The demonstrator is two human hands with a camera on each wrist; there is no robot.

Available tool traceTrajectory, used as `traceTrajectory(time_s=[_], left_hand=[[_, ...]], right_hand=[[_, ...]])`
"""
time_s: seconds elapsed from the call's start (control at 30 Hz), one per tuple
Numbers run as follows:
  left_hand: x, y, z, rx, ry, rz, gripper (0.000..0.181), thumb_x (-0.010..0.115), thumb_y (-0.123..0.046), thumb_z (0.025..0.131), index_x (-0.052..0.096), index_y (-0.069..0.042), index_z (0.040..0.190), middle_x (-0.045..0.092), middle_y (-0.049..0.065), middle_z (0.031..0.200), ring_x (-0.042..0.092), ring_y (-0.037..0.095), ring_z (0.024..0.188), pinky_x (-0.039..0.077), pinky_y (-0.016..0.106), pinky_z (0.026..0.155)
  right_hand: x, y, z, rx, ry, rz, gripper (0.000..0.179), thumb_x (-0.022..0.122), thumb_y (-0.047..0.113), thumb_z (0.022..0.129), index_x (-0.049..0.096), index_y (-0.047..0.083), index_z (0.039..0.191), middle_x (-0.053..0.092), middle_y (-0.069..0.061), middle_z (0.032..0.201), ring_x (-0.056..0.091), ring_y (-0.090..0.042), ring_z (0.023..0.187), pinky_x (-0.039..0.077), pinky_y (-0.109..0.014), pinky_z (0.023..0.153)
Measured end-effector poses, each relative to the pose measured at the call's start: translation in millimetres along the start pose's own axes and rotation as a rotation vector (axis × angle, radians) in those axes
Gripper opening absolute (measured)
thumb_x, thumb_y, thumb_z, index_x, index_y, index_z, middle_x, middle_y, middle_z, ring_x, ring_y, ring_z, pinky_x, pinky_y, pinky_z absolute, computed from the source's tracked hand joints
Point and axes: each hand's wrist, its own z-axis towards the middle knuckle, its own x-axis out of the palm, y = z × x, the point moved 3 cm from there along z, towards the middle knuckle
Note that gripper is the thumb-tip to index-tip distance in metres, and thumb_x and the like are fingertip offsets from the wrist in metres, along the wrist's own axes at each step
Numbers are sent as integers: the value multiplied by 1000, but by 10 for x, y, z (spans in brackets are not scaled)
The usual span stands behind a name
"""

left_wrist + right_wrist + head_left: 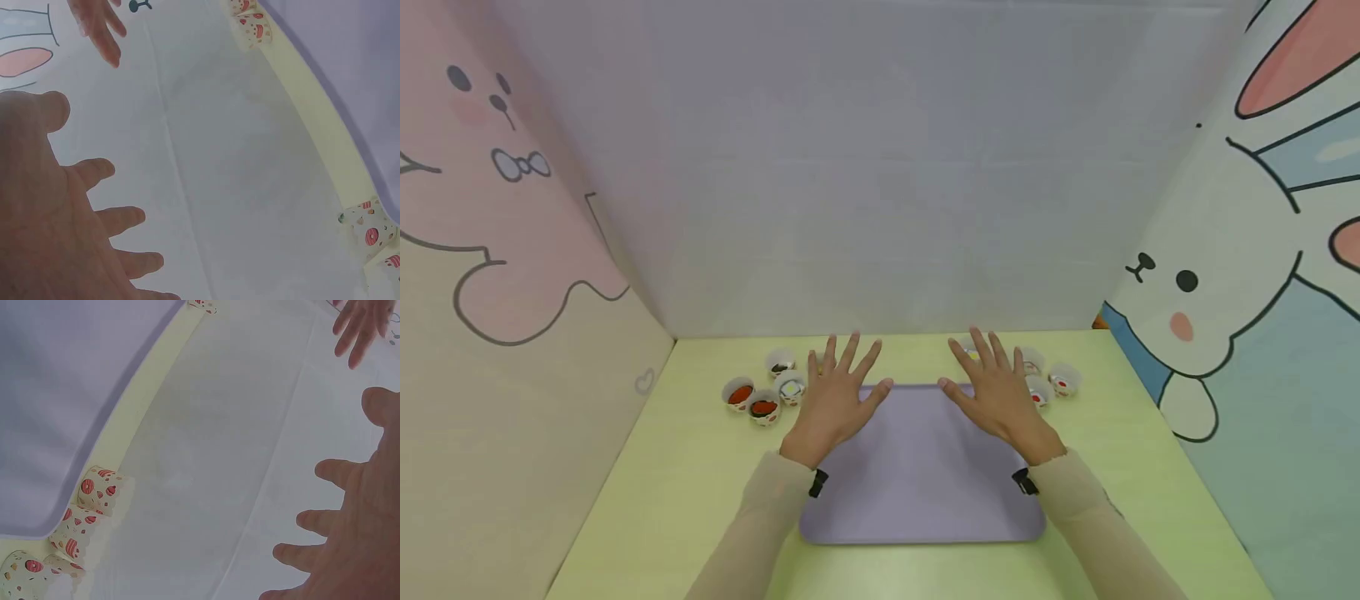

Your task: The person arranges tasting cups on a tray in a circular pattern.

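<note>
Both hands hover over a lavender tray (917, 492), fingers spread and palms empty. My left hand (835, 404) is above the tray's left side, and my right hand (1000, 396) mirrors it above the right side. Left of the tray stand several patterned paper cups: two with a red filling, one cup (741, 393) and another cup (764, 407), a cup with dark bits (781, 364) and a cup with a pale piece (791, 388). The left hand partly hides one more. More cups stand by the right hand, among them a cup with a red-and-white piece (1063, 381).
The yellow-green table (685, 492) carries the tray and cups. A pale wall (880, 167) closes off the back. Side panels with cartoon animals rise at both sides, including a white rabbit (1232, 275) on the right.
</note>
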Motion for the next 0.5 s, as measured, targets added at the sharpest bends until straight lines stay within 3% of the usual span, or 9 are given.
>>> traceTrajectory(time_s=[0.23, 0.5], left_hand=[[3, 118, -64, -43, 33, -99, 67, 35, -62, 99, 15, -35, 157, 9, 5, 167, -1, 38, 153, 9, 67, 117], [24, 240, -145, -71, -37, -175, 68, 42, -54, 100, 19, -28, 158, 16, 10, 165, 12, 42, 151, 18, 65, 115]], right_hand=[[-31, -85, -69, 3, -25, 49, 70, 43, 60, 97, 26, 27, 157, 12, -10, 166, 13, -40, 151, 11, -72, 112], [-15, -281, -145, 30, -97, 126, 70, 46, 55, 98, 26, 23, 157, 17, -14, 164, 18, -41, 149, 14, -70, 112]])
